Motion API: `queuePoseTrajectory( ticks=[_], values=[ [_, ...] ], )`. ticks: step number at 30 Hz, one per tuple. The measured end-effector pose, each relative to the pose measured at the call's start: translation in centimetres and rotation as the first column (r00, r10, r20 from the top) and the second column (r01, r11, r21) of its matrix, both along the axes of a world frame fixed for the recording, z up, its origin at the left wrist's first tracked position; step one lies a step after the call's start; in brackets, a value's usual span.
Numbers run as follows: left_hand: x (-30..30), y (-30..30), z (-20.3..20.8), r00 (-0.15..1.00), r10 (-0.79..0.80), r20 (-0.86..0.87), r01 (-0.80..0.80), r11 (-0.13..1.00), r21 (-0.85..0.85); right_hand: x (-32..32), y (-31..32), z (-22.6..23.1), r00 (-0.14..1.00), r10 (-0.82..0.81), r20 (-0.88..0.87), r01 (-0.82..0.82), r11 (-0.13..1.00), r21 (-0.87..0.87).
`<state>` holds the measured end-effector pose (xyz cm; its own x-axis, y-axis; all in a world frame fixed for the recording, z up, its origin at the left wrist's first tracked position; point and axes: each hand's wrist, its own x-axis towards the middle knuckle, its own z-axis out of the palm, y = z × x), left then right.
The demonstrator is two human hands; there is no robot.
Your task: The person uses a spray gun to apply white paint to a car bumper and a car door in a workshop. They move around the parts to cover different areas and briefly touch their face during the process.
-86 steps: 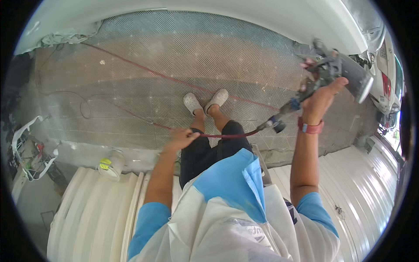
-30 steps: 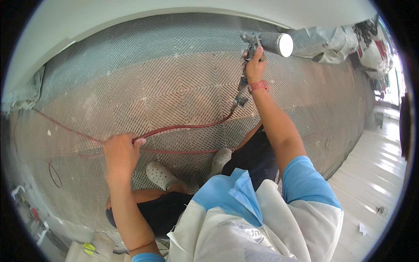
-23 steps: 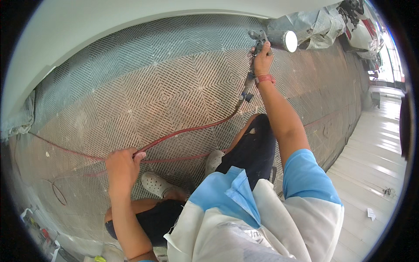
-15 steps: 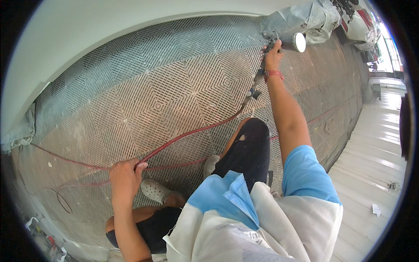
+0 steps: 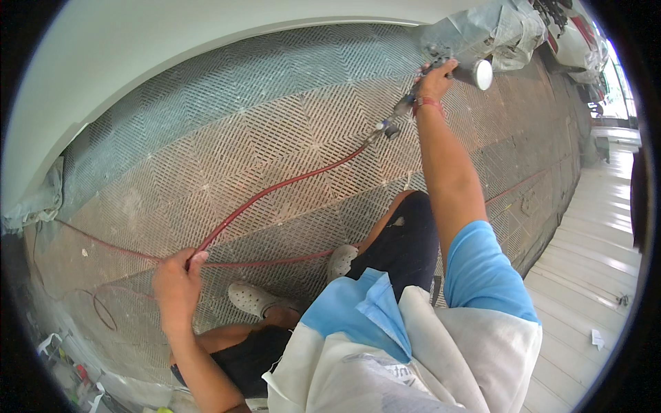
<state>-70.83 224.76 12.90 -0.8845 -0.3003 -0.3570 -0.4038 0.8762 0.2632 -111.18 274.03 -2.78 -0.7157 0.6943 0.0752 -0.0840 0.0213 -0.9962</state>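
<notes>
A: Here we are over the patterned floor [image 5: 261,131], and the hands are well apart! The right hand [image 5: 434,84] is stretched to the upper right, wrapped around a spray gun [image 5: 435,62]

B: Firm hold, that one! The gun's details are blurred, but its dark cup [image 5: 466,71] juts out to the right, pale round end showing

A: And the left hand [image 5: 177,279]?

B: Down at lower left, clenched on the red hose [image 5: 275,187], thumb uppermost. From that fist the hose sweeps up and right in one long bend to a metal fitting [image 5: 377,131] with a dark knob [image 5: 392,131], just below the gun. Does it touch the floor on the way? Can't tell from here

A: More red line below it: a second length [image 5: 275,263] crosses low toward the pale clogs [image 5: 251,298], with a thin loop [image 5: 102,313] on the floor at far left

B: Red strap [image 5: 428,103] on the right wrist, blue sleeve [image 5: 489,275] above the elbow. A big pale curved panel [image 5: 138,48] arches over the top, and crumpled grey sheeting [image 5: 506,34] sits right beside the gun

A: Far right, white ribbed panelling [image 5: 585,234] with a paper scrap [image 5: 597,339] on it
</notes>
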Motion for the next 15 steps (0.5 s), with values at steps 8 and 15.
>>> queuePoseTrajectory(
  ticks=[8, 15],
  values=[
    [1.6, -7.3, 3.1, 0.966, 0.178, -0.19, -0.207, 0.967, -0.149, 9.6, -19.1, -2.6, 0.931, 0.362, -0.031, -0.363, 0.923, -0.13],
    [3.6, -13.9, 2.5, 0.959, 0.235, -0.158, -0.272, 0.919, -0.286, 17.0, -35.9, -3.7, 0.723, 0.68, -0.119, -0.69, 0.712, -0.127]
  ],
)
